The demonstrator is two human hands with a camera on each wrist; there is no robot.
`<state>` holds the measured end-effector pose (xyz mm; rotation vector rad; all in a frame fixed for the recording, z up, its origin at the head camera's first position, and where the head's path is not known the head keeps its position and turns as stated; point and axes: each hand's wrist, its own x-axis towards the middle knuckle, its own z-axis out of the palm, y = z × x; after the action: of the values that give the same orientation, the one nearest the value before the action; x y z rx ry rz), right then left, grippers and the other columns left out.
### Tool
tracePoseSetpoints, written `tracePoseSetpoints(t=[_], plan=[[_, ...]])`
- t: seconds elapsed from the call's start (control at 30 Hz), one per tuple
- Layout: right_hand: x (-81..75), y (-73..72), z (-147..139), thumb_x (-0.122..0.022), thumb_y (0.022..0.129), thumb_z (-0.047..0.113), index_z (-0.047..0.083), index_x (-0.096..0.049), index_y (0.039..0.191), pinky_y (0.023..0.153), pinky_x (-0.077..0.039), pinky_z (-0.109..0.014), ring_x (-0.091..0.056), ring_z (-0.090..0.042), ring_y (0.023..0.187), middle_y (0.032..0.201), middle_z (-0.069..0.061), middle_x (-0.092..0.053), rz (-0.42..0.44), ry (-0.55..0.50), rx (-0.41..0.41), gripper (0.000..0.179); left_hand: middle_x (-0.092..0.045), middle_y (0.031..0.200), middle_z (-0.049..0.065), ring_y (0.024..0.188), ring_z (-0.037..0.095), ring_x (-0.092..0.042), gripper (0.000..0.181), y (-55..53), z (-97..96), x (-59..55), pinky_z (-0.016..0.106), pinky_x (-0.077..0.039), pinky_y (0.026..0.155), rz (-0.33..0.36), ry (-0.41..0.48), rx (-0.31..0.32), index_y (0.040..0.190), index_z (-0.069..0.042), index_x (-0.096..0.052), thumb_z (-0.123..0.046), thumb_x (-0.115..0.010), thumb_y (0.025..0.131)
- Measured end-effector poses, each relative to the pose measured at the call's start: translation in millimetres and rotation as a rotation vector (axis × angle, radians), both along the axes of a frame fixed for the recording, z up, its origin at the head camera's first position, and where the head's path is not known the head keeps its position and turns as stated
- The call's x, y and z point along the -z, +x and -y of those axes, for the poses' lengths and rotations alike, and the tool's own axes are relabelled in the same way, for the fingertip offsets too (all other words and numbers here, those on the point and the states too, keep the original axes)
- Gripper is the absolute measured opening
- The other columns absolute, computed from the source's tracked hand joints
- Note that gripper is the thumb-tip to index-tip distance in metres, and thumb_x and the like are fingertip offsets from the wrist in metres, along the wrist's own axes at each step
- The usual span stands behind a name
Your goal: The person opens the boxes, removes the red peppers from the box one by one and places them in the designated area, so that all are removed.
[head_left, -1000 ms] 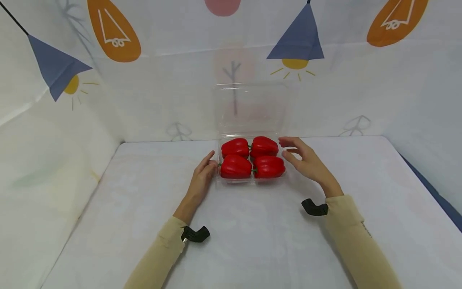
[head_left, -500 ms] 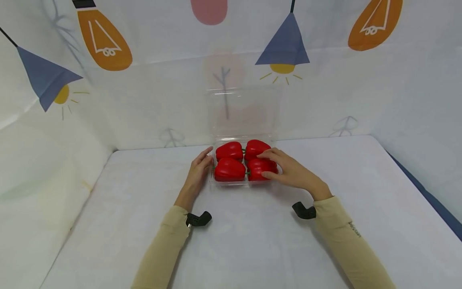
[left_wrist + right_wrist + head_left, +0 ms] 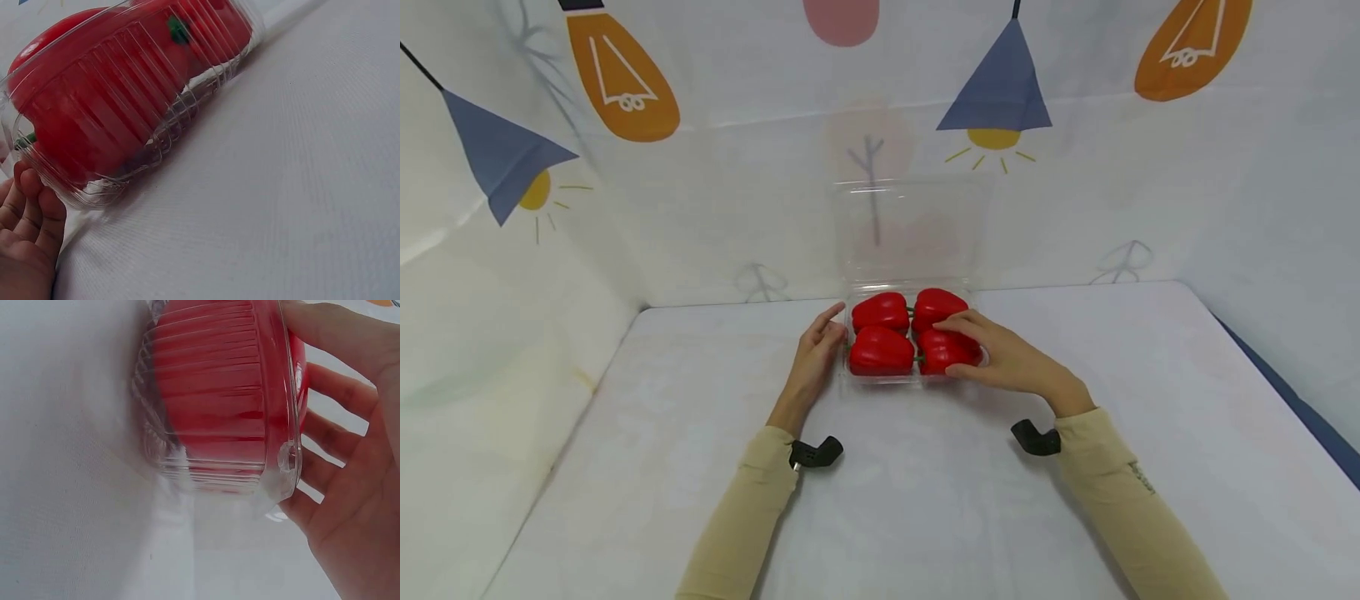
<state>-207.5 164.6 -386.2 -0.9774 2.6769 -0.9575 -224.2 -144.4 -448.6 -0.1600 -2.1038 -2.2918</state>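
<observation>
Several red bell peppers with green stems sit in two rows in a clear plastic clamshell box (image 3: 880, 381). My right hand (image 3: 1018, 358) reaches over the box's right side and grips the front right bell pepper (image 3: 942, 354) between thumb and fingers. In the right wrist view, that pepper (image 3: 212, 394) shows through the ribbed wall, with the right hand (image 3: 356, 462) around its top. My left hand (image 3: 811, 362) rests against the box's left side beside the front left bell pepper (image 3: 880, 352). In the left wrist view, the left hand's fingertips (image 3: 50, 203) touch the box's corner.
The box's transparent lid (image 3: 910, 229) stands raised behind the peppers, by the printed cloth backdrop (image 3: 737, 200). Beneath everything is a white-covered table (image 3: 910, 500). A black wrist-worn device (image 3: 815, 452) juts out below the left hand, another (image 3: 1036, 437) below the right.
My right hand has moved left from beside the box onto the front right bell pepper and now grips it. The left hand stays at the box's left side. The head view has shifted slightly.
</observation>
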Motion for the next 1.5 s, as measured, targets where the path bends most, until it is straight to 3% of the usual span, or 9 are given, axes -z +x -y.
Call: tracePoseSetpoints(t=[0.3,0.6,0.77,1.0,1.27,1.5], plan=[[-1.3,1.0,-0.7,-0.072,0.083,0.032,0.023,-0.049,0.135,0.092,-0.05,-0.038,-0.048,-0.017,0.121,0.132,0.004,-0.047,-0.038,-0.015,-0.006,0.057,-0.052,0.08,-0.006,0.079,0.006,-0.047,0.042,2.0,-1.7,1.9,0.016,-0.04,0.073,-0.022,-0.003,-0.02,0.139,-0.007,-0.045,-0.013,-0.05,0.098],[1.4,-1.6,1.6,-0.072,0.083,0.03,0.019,-0.052,0.134,0.09,-0.051,-0.04,-0.049,-0.02,0.12,0.13,0.001,-0.049,-0.144,-0.039,-0.035,0.056,-0.05,0.075,-0.006,0.071,0.006,-0.044,0.044,5.5,-0.6,-12.5,0.017,-0.037,0.067,-0.01,-0.001,-0.006,0.139,0.001,-0.042,-0.006,-0.049,0.096],[5.1,-2.9,3.4,-0.073,0.081,0.027,0.018,-0.055,0.132,0.089,-0.052,-0.04,-0.049,-0.02,0.119,0.127,-0.001,-0.05,-0.222,-0.039,-0.043,0.054,-0.052,0.076,-0.006,0.072,0.006,-0.044,0.044,1.8,-0.2,-4.8,0.016,-0.037,0.066,0.003,0.01,-0.018,0.139,-0.003,-0.044,-0.009,-0.051,0.097],[7.7,-2.1,4.5,-0.074,0.08,0.025,0.018,-0.057,0.131,0.089,-0.052,-0.041,-0.046,-0.022,0.121,0.128,-0.003,-0.05,-0.238,-0.052,-0.047,0.054,-0.053,0.077,-0.006,0.069,0.006,-0.043,0.04,0.9,-0.6,0.9,0.016,-0.037,0.064,0.002,-0.02,-0.039,0.137,-0.01,-0.049,-0.013,-0.052,0.097],[11.7,-3.6,9.4,-0.073,0.08,0.027,0.021,-0.056,0.132,0.092,-0.05,-0.045,-0.044,-0.022,0.122,0.13,-0.003,-0.049,-0.257,-0.06,-0.051,0.054,-0.052,0.077,-0.004,0.067,0.008,-0.042,0.043,11.3,0.0,-15.1,0.019,-0.037,0.062,0.011,-0.005,-0.019,0.138,-0.002,-0.044,-0.007,-0.051,0.096],[16.4,-6.1,9.5,-0.077,0.076,0.026,0.02,-0.055,0.124,0.092,-0.05,-0.042,-0.049,-0.013,0.114,0.123,0.004,-0.055,-0.267,-0.168,-0.026,0.053,-0.052,0.077,-0.005,0.075,0.007,-0.045,0.043,13.3,-3.1,-21.5,0.017,-0.04,0.069,0.015,-0.065,-0.041,0.138,-0.003,-0.045,-0.01,-0.051,0.096]])
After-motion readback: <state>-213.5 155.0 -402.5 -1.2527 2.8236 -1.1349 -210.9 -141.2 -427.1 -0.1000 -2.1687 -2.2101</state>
